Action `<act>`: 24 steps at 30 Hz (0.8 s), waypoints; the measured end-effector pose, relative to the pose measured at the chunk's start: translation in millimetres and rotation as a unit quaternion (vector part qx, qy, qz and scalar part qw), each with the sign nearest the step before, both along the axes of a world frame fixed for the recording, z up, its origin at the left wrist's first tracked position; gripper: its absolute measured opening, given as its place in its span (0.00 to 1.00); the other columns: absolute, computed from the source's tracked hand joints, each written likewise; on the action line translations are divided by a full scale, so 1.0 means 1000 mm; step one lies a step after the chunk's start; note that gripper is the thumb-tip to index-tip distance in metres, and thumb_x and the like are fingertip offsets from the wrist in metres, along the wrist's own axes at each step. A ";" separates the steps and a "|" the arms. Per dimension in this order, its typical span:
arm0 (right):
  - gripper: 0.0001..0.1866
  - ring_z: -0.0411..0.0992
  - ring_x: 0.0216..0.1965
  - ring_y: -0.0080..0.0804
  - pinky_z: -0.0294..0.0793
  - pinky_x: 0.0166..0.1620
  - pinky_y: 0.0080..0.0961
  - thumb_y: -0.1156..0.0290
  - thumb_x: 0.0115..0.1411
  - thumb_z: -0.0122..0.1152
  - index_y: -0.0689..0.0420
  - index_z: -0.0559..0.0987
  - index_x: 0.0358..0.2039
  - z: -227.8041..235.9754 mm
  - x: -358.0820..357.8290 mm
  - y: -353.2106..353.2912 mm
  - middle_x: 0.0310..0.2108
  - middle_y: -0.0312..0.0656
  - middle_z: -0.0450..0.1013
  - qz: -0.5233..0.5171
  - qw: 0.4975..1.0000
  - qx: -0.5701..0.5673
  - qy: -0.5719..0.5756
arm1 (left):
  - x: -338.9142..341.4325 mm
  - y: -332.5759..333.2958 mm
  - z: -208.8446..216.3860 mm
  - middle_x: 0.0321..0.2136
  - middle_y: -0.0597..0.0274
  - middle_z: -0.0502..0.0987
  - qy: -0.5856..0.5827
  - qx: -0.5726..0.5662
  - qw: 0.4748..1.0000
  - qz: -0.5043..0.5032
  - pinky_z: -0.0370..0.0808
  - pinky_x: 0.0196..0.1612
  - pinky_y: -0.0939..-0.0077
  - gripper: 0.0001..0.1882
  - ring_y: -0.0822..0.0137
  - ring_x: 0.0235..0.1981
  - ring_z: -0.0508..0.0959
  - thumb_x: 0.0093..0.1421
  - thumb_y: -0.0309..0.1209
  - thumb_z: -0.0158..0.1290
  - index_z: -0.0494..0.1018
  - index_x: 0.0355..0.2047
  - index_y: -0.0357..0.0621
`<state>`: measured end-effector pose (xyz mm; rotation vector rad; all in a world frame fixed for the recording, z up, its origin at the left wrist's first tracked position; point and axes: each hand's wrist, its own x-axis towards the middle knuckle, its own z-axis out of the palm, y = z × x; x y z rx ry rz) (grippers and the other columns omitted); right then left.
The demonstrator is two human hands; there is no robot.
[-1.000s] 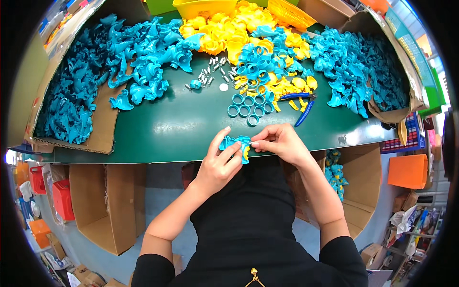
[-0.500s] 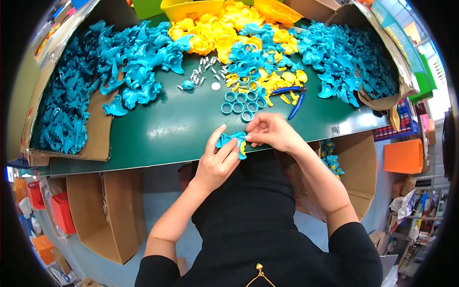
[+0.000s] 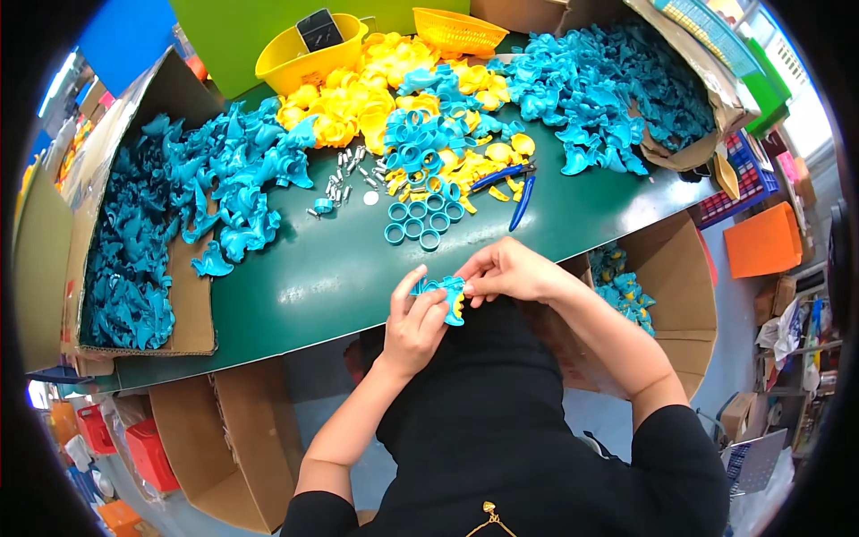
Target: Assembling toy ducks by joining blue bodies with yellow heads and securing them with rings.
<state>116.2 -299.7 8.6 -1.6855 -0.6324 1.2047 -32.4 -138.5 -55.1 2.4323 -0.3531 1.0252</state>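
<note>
Over the table's front edge, my left hand [image 3: 414, 327] is closed around a small teal plastic piece with a yellow part on it [image 3: 455, 304]. The fingers of my right hand [image 3: 508, 270] are pinched at the right edge of that same piece; whether anything tiny is between the fingertips cannot be made out. Just beyond my hands lies a cluster of teal rings [image 3: 416, 211]. Farther right rest blue-handled cutting pliers [image 3: 521, 204], beside small yellow plastic parts [image 3: 488, 166]. Several small metal cylinders [image 3: 338, 185] and a white disc [image 3: 370, 198] lie left of the rings.
Teal shells spill from a cardboard box [image 3: 199, 313] at left and another [image 3: 707, 152] at right. Behind the yellow shells [image 3: 344, 112] stand a yellow bowl [image 3: 295, 67] and a yellow basket [image 3: 458, 34]. Below the table, an open carton [image 3: 689, 309] holds teal and yellow pieces.
The view has turned and shifted, so the table appears tilted and lower. Both hands keep hold of the teal and yellow piece, which is angled slightly differently.
</note>
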 end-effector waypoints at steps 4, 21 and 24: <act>0.14 0.77 0.44 0.28 0.75 0.49 0.29 0.69 0.60 0.65 0.61 0.81 0.45 0.029 0.009 -0.005 0.39 0.41 0.80 0.091 0.967 0.036 -0.236 | 0.007 -0.004 0.003 0.37 0.60 0.78 -0.005 -0.048 0.999 0.001 0.77 0.48 0.58 0.14 0.43 0.55 0.71 0.42 0.19 0.66 0.73 0.28 0.41; 0.10 0.65 0.43 0.38 0.63 0.53 0.33 0.78 0.53 0.61 0.53 0.79 0.38 -0.010 0.162 -0.045 0.33 0.38 0.71 -0.137 0.745 -0.060 -0.650 | 0.002 -0.016 -0.009 0.38 0.63 0.77 -0.042 0.013 0.992 0.115 0.74 0.41 0.61 0.17 0.53 0.44 0.71 0.40 0.18 0.61 0.78 0.35 0.40; 0.04 0.73 0.35 0.28 0.70 0.42 0.24 0.76 0.58 0.62 0.58 0.81 0.35 0.027 0.120 -0.051 0.31 0.36 0.76 -0.208 0.727 -0.003 -0.655 | 0.008 -0.023 -0.010 0.38 0.63 0.78 -0.036 0.014 0.992 0.122 0.72 0.38 0.62 0.16 0.56 0.38 0.73 0.41 0.19 0.60 0.78 0.34 0.40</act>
